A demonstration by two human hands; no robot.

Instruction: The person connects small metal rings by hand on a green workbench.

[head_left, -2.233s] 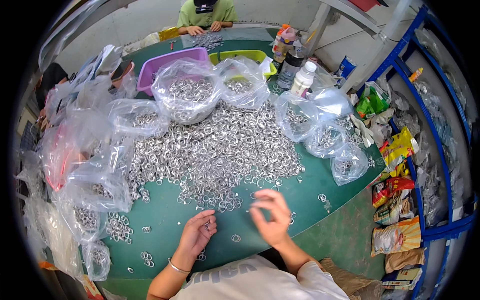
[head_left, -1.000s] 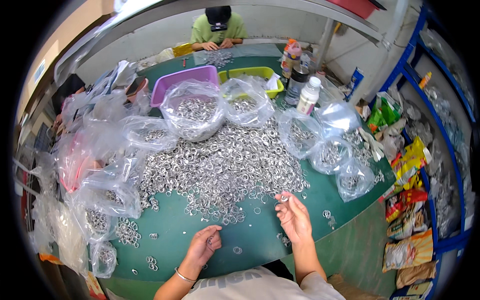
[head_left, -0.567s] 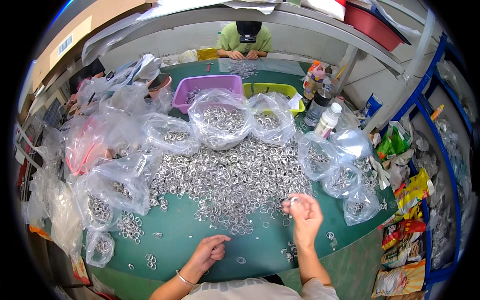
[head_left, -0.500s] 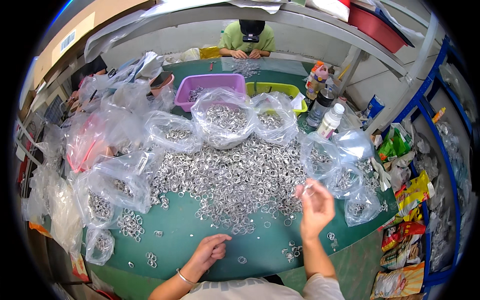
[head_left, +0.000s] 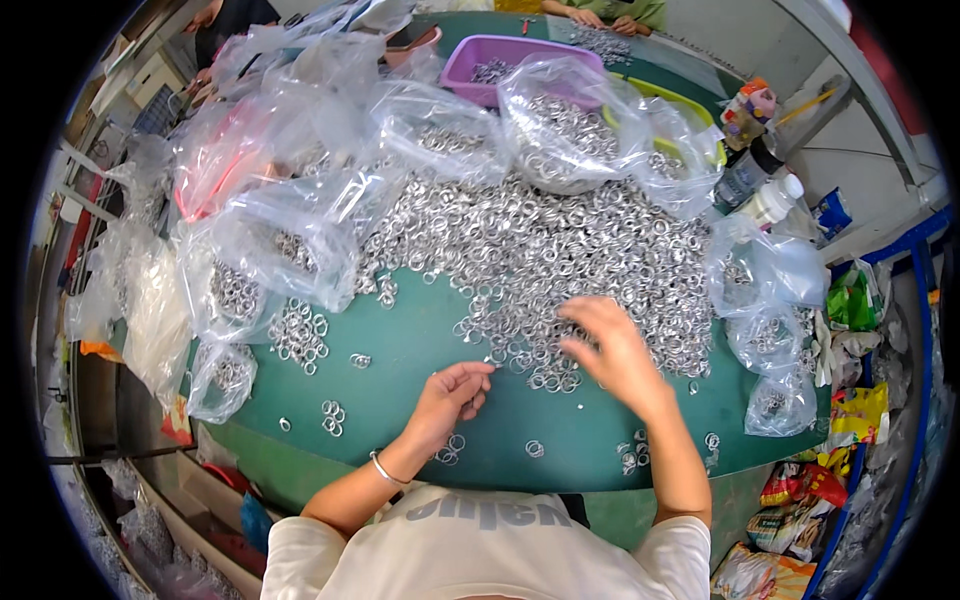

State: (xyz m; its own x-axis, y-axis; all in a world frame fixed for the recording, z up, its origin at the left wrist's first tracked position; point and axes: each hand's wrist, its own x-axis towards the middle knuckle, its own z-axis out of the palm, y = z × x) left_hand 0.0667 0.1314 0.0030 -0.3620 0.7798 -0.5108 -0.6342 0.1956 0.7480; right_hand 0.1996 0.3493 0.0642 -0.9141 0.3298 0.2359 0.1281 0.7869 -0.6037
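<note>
A large heap of small silvery metal rings [head_left: 620, 245] is spread over the green table [head_left: 400, 330]. My right hand [head_left: 615, 350] reaches over the near part of the heap, fingers apart and somewhat blurred, with nothing visible in them. To its left, my left hand [head_left: 450, 400] is just off the heap's near edge. Its thumb and forefinger are pinched together and the other fingers curled; whatever is at the tips is too small to make out. A few loose rings [head_left: 450, 450] lie beside the left wrist, and a single ring [head_left: 535, 449] lies between my forearms.
Clear plastic bags of rings [head_left: 565, 140] border the heap. Behind them stand a purple basin [head_left: 470, 60] and a green basin [head_left: 715, 105]. Bottles [head_left: 775, 200] stand at the right. Across the table are a co-worker's hands [head_left: 605, 22]; another person [head_left: 230, 25] is at the far left.
My view has tilted down and shifted. My right hand has come from a raised pinch at the right, leftward onto the heap, and its fingers have spread. My left hand's fingertips are nearer the rings.
</note>
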